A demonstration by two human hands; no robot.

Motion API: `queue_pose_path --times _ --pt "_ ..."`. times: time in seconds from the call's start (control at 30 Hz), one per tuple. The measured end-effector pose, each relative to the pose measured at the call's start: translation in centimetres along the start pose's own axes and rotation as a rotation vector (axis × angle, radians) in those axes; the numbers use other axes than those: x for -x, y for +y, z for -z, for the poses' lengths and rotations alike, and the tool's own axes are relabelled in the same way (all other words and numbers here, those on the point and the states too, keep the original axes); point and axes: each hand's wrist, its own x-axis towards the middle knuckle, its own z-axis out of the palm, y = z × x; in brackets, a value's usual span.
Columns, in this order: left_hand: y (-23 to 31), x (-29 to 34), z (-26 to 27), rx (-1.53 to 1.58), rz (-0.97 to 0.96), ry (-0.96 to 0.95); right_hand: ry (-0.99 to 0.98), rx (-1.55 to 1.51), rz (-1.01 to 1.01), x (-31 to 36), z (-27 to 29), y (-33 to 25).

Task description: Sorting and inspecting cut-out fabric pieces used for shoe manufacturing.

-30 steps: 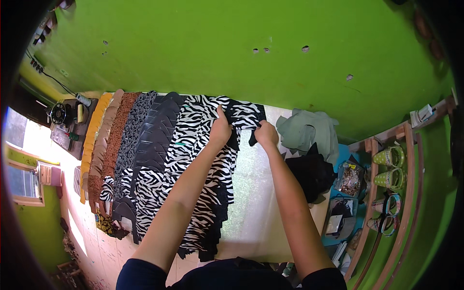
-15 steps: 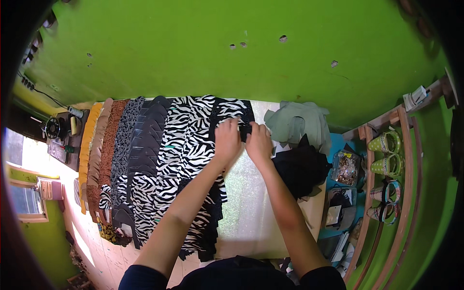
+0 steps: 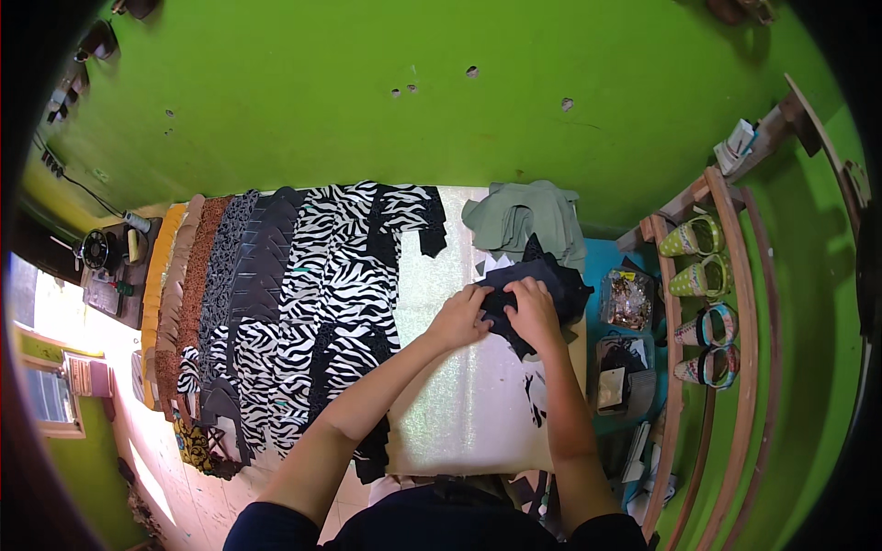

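Note:
A dark pile of black cut pieces [image 3: 556, 285] lies toward the right side of the table, and both my hands are at its near left edge. My left hand [image 3: 462, 319] has its fingers bent around the edge of a black piece. Close beside it, my right hand [image 3: 535, 315] grips the pile's upper pieces with curled fingers. Overlapping rows of zebra-print pieces [image 3: 354, 280] cover the table left of my hands. A small black-and-white patterned piece [image 3: 535, 401] shows beside my right forearm.
Grey-green cut pieces [image 3: 524, 216] are stacked behind the black pile. Rows of grey, brown and yellow pieces [image 3: 163, 266] fill the table's left. Clear tubs [image 3: 630, 298] and a wooden rack with patterned sandals [image 3: 695, 277] stand at right. A green wall [image 3: 322, 101] rises behind.
My hands have left the far end of the zebra-print rows and come right and nearer, onto the black pile. The view has turned right. The black-and-white piece by my forearm now shows.

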Motion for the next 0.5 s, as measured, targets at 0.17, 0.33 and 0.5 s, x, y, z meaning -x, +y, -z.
queue_pose_path --times 0.17,0.33,0.5 --pt "2.3 0.8 0.3 -0.012 0.004 0.097 0.135 -0.433 0.055 0.9 2.6 -0.1" --pt "3.3 1.9 0.7 -0.002 -0.05 0.264 0.147 -0.693 0.091 2.4 5.1 -0.7" --pt "5.2 2.5 1.7 0.075 -0.074 0.34 0.274 -0.799 0.157 3.3 7.3 -0.7"
